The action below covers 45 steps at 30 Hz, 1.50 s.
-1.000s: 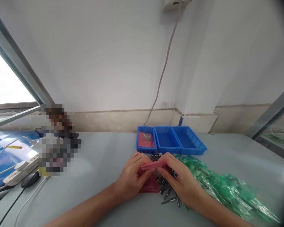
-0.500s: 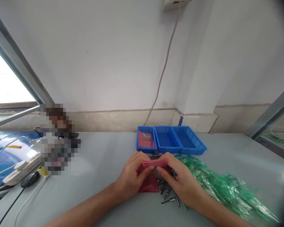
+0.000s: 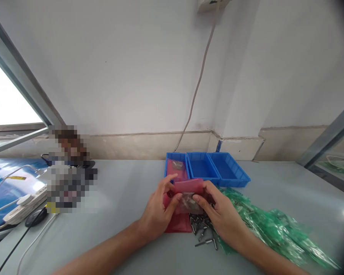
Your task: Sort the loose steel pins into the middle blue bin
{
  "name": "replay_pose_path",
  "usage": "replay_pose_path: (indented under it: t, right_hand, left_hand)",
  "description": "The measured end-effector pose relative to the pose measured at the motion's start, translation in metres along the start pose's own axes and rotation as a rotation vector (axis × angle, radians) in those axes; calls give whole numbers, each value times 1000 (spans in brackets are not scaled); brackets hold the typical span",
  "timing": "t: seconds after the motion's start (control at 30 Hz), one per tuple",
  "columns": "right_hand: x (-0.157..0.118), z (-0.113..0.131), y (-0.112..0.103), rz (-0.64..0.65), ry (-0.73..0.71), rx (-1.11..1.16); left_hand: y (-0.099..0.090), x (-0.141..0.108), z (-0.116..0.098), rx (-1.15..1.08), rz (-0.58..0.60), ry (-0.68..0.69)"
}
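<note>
Between both hands is a pink plastic bag (image 3: pixel 189 186), its upper part folded over and greyish contents showing through its lower part. My left hand (image 3: pixel 160 204) grips the bag's left side with the thumb in front. On the right side, my right hand (image 3: pixel 218 206) pinches it between thumb and fingers. Under the hands another pink bag (image 3: pixel 178 224) lies flat on the table. Beside it is a pile of small metal pins (image 3: pixel 202 229), partly hidden by my right hand. Green plastic bags (image 3: pixel 263 225) with metal parts inside lie to the right.
Three blue bins stand at the back: the left bin (image 3: pixel 176 156) holds a pink bag, then come the middle bin (image 3: pixel 202 166) and the right bin (image 3: pixel 229 170). A power strip (image 3: pixel 25 204), a mouse (image 3: pixel 36 217) and cables lie left, near a blurred-out person (image 3: pixel 70 172).
The pink bag has turned in my hands, so its front face with the greyish contents now shows. Both hands have shifted slightly, and the left fingers have lifted.
</note>
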State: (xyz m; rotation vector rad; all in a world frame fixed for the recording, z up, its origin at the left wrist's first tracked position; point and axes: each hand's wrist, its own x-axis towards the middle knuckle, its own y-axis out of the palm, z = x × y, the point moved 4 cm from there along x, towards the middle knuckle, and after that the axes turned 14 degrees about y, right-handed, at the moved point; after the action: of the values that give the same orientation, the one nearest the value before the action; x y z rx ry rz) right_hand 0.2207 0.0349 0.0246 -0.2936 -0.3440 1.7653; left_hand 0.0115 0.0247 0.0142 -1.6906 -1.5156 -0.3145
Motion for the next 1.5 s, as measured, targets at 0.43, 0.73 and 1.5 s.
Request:
replay_pose_path:
  t: [0.43, 0.73, 1.5]
  right_hand:
    - [1, 1, -6, -168, 10, 190]
    - [-1, 4, -8, -116, -64, 11]
    - [-2, 3, -6, -71, -63, 25]
  left_hand:
    - [-2, -1, -6, 85, -36, 179]
    - [-2, 6, -13, 35, 90, 243]
    - [-6, 10, -12, 91, 26, 237]
